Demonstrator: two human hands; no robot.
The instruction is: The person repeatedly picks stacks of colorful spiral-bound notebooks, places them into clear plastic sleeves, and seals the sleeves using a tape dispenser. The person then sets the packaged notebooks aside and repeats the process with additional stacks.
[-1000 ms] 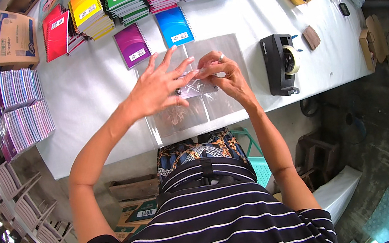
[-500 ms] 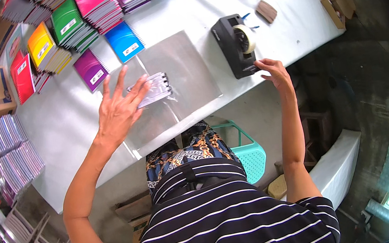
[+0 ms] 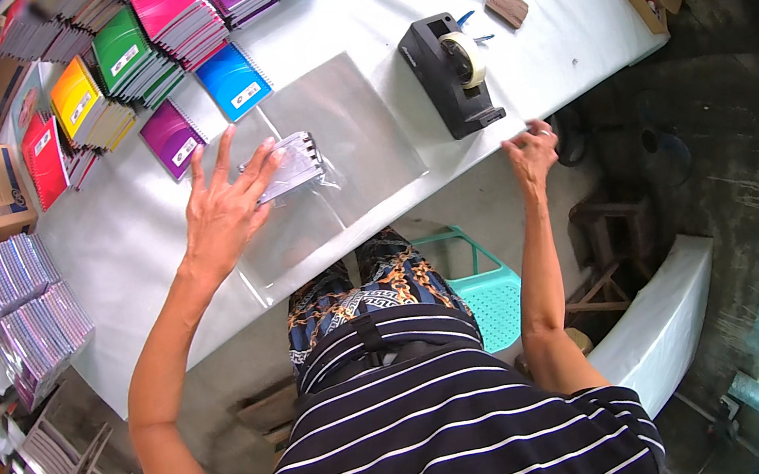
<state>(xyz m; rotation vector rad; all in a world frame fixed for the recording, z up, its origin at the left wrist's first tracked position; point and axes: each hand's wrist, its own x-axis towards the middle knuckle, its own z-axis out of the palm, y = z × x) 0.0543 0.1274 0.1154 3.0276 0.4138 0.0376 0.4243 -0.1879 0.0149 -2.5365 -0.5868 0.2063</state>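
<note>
My left hand lies with fingers spread, its fingertips on a small pale pad-like item with black ring-like marks along its right edge. Under that item is a clear plastic sheet, flat on the white-covered table. Just off the table's near edge is my right hand, its fingers bent and drawn together; whatever they pinch is too small to make out. A black tape dispenser with a roll of clear tape stands beyond this hand.
Beyond my left hand lie a purple notebook and a blue notebook. Stacks of coloured notebooks fill the far left. A brown block sits past the dispenser. A green stool stands under the table edge.
My right hand has come away from the front end of the tape dispenser, toward me and off the table edge, its fingers more curled. My left hand stays on the pad-like item.
</note>
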